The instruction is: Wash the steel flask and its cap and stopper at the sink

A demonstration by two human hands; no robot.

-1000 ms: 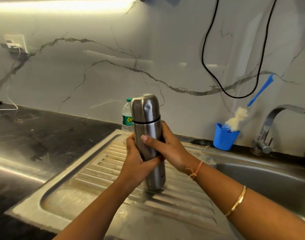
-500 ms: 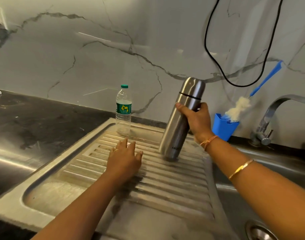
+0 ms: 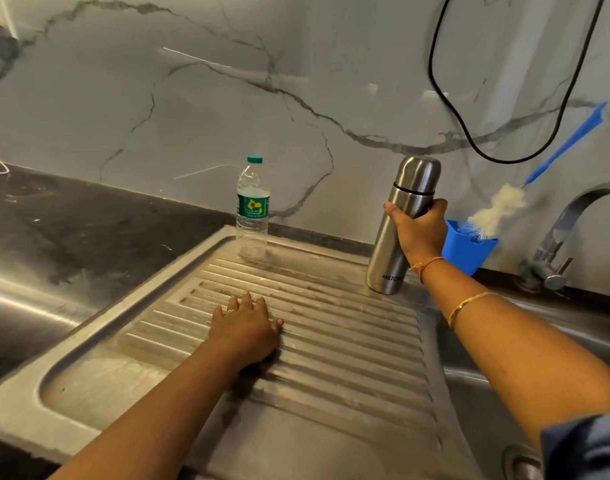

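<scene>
You are gripping the rigid, probably slippery steel flask [image 3: 386, 265] with your right hand [image 3: 419, 233] curled round it just below its cap [image 3: 418, 173].

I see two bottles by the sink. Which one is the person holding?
The steel flask, gripped by the right hand beside the blue cup. The plastic water bottle with the green cap stands untouched; the left hand rests on the drainboard.

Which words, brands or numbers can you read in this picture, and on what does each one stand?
"MILTO": low on the steel flask, its end turned out of sight.
Green label of the water bottle: print too small and blurred to read.
No other text shows.
</scene>
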